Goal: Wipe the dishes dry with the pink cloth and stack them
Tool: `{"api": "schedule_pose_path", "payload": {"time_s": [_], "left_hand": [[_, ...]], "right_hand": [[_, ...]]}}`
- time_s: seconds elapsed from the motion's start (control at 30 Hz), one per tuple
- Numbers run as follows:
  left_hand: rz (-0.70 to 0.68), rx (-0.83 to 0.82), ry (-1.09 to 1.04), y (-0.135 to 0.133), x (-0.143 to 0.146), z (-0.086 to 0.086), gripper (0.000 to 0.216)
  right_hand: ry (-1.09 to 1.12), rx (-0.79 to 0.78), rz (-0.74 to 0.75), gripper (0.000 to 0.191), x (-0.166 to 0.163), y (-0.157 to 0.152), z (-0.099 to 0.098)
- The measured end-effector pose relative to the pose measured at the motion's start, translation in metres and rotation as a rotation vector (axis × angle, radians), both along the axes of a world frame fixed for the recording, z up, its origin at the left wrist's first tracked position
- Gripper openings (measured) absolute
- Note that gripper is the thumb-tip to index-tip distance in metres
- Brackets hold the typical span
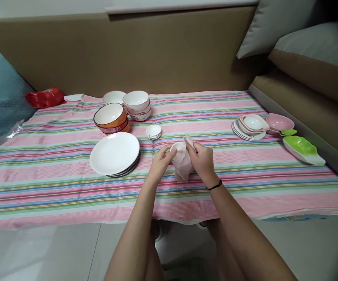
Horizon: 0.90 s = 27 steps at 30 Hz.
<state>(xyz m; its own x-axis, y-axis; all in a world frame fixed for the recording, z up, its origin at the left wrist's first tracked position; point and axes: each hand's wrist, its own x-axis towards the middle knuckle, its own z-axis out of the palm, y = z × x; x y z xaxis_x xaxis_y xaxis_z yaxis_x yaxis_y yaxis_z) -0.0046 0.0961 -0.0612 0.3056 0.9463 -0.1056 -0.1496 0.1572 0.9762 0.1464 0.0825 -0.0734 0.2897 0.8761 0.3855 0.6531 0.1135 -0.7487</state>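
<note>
My left hand [162, 162] grips a small white dish [177, 147] by its left edge, above the striped cloth. A pale pink cloth [184, 162] covers the dish's right part and hangs below it. My right hand [201, 159], with a black band at the wrist, is closed on this cloth against the dish. Just beyond my left hand stands a short stack of small white dishes [153, 131]. To the left lies a stack of large white plates [115, 153].
Orange and red bowls [110, 117] and white patterned bowls [137, 104] are stacked at the back left. On the right are small plates with bowls [252, 124], a pink bowl [279, 123] and a green leaf-shaped dish [301, 148]. A red package [46, 97] lies far left.
</note>
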Motion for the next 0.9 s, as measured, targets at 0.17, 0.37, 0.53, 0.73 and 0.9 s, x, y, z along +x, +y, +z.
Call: {"api": "schedule_pose_path", "payload": {"time_s": [0.17, 0.37, 0.53, 0.73, 0.9], "left_hand": [[0.045, 0.029, -0.017, 0.001, -0.004, -0.001, 0.038], [0.021, -0.079, 0.021, -0.001, -0.004, 0.000, 0.036], [0.040, -0.047, -0.012, 0.000, -0.003, -0.001, 0.041], [-0.063, -0.088, -0.056, -0.003, 0.001, -0.002, 0.035], [0.017, -0.225, -0.231, -0.005, 0.010, -0.006, 0.032]], "right_hand": [[0.023, 0.025, 0.180, 0.018, 0.000, 0.001, 0.002], [-0.014, 0.011, 0.014, 0.047, 0.001, 0.000, 0.001], [-0.010, -0.030, 0.117, 0.025, 0.002, 0.000, -0.001], [-0.053, -0.014, 0.049, 0.053, -0.002, -0.002, -0.001], [-0.150, 0.034, 0.038, 0.025, -0.004, -0.002, 0.000]]}}
